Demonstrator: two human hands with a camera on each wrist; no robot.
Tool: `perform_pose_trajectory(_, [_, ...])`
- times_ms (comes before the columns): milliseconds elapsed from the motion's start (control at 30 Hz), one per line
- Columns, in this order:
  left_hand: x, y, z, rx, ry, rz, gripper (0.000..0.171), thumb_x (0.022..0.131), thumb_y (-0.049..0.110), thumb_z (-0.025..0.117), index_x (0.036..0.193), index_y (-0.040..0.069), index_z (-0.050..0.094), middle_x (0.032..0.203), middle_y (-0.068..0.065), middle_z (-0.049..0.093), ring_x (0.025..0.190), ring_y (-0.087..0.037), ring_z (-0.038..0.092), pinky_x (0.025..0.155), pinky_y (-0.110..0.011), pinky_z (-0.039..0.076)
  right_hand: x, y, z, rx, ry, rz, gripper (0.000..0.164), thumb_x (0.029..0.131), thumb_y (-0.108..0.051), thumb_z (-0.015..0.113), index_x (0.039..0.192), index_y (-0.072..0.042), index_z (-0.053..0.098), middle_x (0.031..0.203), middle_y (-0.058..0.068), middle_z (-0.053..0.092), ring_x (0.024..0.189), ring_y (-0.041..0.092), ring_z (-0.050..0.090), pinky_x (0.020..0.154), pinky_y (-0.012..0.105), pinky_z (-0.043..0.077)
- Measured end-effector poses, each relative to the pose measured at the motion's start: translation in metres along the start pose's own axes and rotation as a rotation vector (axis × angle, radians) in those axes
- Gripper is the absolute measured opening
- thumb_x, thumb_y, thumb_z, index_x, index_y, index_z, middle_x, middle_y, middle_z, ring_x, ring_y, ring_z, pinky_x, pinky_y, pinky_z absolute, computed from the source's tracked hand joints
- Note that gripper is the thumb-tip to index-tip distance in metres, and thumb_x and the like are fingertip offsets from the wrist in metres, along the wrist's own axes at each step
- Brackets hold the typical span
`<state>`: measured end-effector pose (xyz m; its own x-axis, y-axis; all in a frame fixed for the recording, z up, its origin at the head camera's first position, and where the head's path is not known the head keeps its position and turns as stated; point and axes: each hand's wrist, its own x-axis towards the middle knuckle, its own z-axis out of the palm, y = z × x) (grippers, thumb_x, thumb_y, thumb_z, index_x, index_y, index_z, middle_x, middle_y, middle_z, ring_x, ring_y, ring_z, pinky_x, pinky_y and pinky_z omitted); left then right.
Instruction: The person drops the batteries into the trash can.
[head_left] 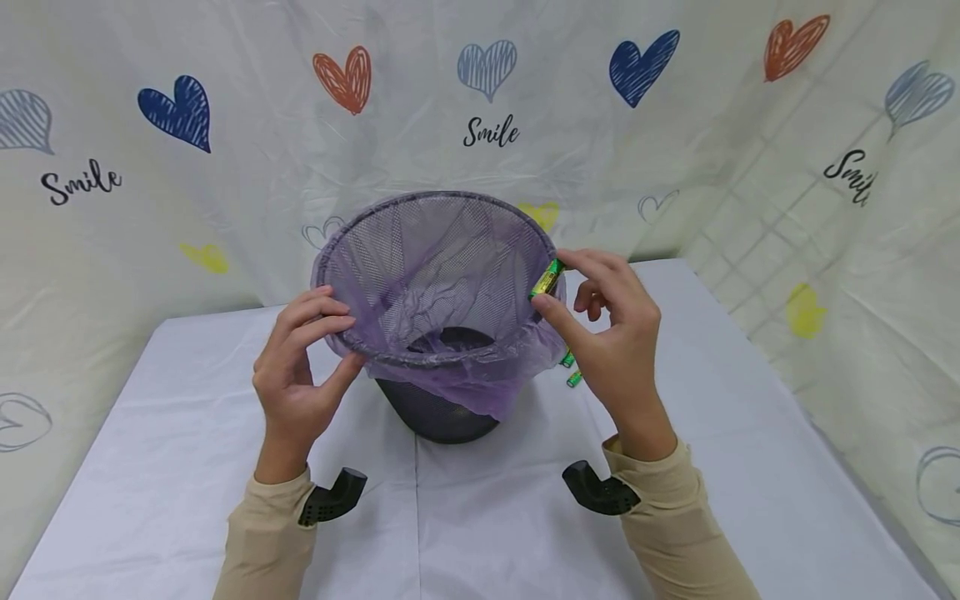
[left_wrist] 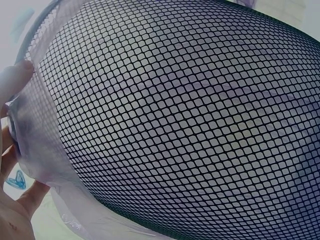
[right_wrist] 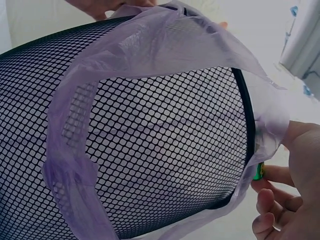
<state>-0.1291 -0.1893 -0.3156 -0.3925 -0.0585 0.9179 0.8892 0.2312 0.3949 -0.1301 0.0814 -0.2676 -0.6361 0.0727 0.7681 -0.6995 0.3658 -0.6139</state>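
Observation:
A dark mesh wastebasket [head_left: 420, 408] stands mid-table, its mouth facing me. A thin purple plastic bag [head_left: 487, 392] lines it and folds out over the rim. My left hand [head_left: 296, 375] grips the left rim through the bag, fingers over the edge and thumb at the front. At the right rim, my right hand [head_left: 618, 342] pinches a green and gold battery [head_left: 547, 279] between thumb and index finger. In the right wrist view only the battery's green end [right_wrist: 258, 171] shows beside the rim. Mesh wall [left_wrist: 175, 100] fills most of the left wrist view.
Small green batteries [head_left: 574, 379] lie on the table right of the wastebasket, partly behind the right hand and bag. A white cloth covers the table [head_left: 150, 467]. Behind it hangs a pale curtain [head_left: 420, 142] printed with hearts. Black wrist devices [head_left: 333, 497] sit on both sleeves.

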Motion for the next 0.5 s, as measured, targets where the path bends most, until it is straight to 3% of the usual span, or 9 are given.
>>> perform_pose_trajectory(200, [0.000,0.001,0.000,-0.003,0.002,0.008,0.035,0.076,0.017,0.072,0.086,-0.015,0.062,0.094,-0.024,0.060,0.110,-0.036,0.053,0.104,-0.042,0.041,-0.001,0.003,0.002,-0.021,-0.034,-0.001,0.039,0.068,0.005,0.073,0.106,0.008,0.063,0.098,0.023,0.059,0.066,0.015,0.041,0.055,0.025,0.034])
perform_pose_trajectory(500, [-0.009,-0.015,-0.006,-0.002,-0.001,0.003,0.032,0.074,0.015,0.074,0.088,-0.013,0.064,0.097,-0.022,0.062,0.111,-0.037,0.053,0.105,-0.044,0.040,-0.002,0.005,0.001,-0.028,-0.058,0.005,0.040,0.069,0.004,0.073,0.107,0.008,0.062,0.101,0.023,0.059,0.067,0.008,0.040,0.056,0.025,0.034])
